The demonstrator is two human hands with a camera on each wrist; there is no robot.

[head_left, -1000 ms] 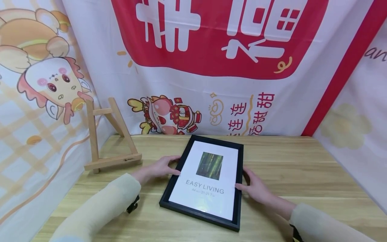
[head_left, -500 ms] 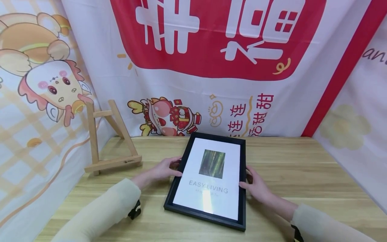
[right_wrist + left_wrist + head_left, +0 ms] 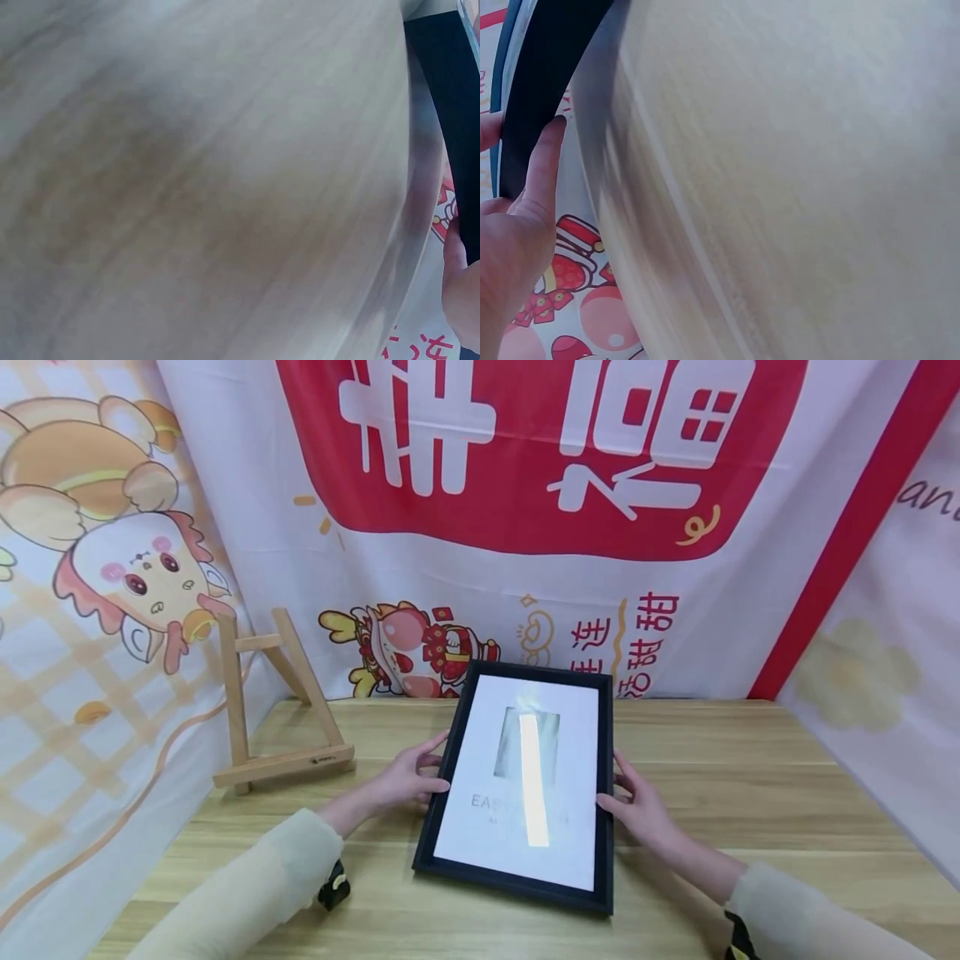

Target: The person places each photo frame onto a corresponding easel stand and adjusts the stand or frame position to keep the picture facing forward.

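A black picture frame (image 3: 517, 785) is held in both hands, a little below the middle of the head view, toward 5 o'clock. Its 9 o'clock edge is gripped by the left hand (image 3: 408, 777), and its 3 o'clock edge by the right hand (image 3: 637, 806). On each side the rim is pinched between the thumb, which is laid at the front, and the curled fingers. The frame is tilted, with its 12 o'clock edge overlapping the back curtain (image 3: 480, 568) in the head view; whether its 6 o'clock edge is touching the worktop (image 3: 750, 802) cannot be told. The white sheet inside is crossed by a bright strip of glare, by which the small picture and part of the lettering are washed out. Between 9 and 10 o'clock from the frame, a wooden easel (image 3: 285, 765) is stood on the worktop, well apart from the frame. A cartoon creature is printed on the left curtain (image 3: 150, 577), beyond the easel toward 10 o'clock.
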